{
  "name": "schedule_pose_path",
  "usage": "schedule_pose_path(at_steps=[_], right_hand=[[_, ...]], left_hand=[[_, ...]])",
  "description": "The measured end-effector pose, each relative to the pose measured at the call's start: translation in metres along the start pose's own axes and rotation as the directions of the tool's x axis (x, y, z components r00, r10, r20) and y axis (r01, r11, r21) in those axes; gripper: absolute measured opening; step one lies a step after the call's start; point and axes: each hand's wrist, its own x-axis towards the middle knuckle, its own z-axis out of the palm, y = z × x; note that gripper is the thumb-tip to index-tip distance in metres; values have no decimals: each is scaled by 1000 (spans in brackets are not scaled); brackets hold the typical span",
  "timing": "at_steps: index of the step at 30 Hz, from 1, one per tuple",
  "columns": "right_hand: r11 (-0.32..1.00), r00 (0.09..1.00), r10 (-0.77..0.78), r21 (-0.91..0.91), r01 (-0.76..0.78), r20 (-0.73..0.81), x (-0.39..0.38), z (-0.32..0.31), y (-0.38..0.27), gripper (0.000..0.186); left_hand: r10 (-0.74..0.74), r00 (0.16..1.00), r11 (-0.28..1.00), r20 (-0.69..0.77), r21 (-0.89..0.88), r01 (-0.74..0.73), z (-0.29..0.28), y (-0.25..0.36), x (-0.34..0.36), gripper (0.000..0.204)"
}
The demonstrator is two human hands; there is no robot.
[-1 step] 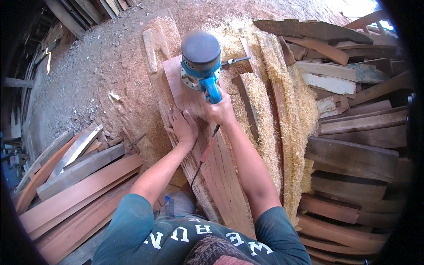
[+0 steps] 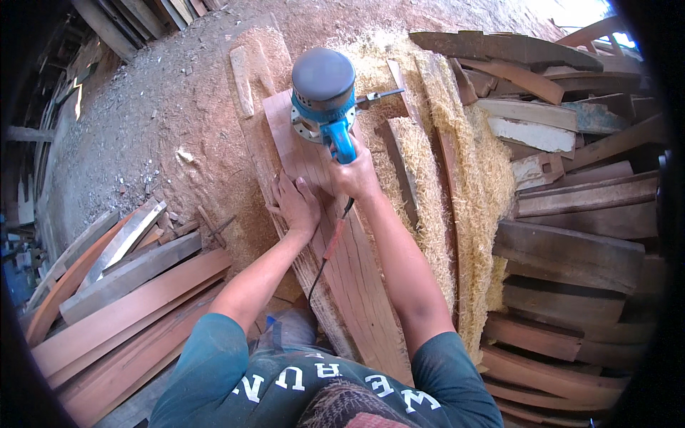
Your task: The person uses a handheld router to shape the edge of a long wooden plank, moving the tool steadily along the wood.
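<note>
Head view: the right hand (image 2: 354,173) sits just above the middle of the frame, fingers wrapped tight around the blue handle of a power tool (image 2: 323,94). The tool, blue-bodied with a round grey top, stands upright on the upper end of a long reddish plank (image 2: 353,271), at the upper centre of the frame. A thin metal rod sticks out of its right side. A dark cord (image 2: 330,246) with a reddish sleeve hangs from under the right hand and runs down along the plank toward the lower centre.

The left hand (image 2: 296,205) lies flat on the plank, palm down and fingers spread, just left of the right hand and below the tool; it grips nothing.

The plank runs from the tool down to the person's chest at the lower edge, tilted slightly to the right. Pale shavings (image 2: 464,185) lie thick along its right side and around the boards there. A heap of dark boards (image 2: 578,235) fills the right of the frame. More reddish and grey boards (image 2: 128,299) lie at the lower left. Bare dirt ground (image 2: 164,93) covers the upper left.
</note>
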Motion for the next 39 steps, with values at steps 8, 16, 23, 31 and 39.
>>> schedule_pose_path(at_steps=[8,16,23,31,39], right_hand=[[995,1000,-23,-93,23,-5,63,24,2,38],[994,997,-76,-80,74,-21,73,22,-14,27],[984,997,-79,-162,78,6,-170,-42,2,44],[887,921,390,-275,-370,20,-543,-157,-7,35],[895,931,365,-278,-350,1,-510,-145,34,34]], left_hand=[[-57,997,998,50,2,57,-1,-4,1,59],[-18,1000,1000,-7,5,18,10,-2,3,56],[-21,999,1000,-25,1,21,-9,-15,-1,62],[34,998,999,54,15,-35,-7,-73,-155,68],[-4,998,995,-58,95,10,11,-67,-177,58]])
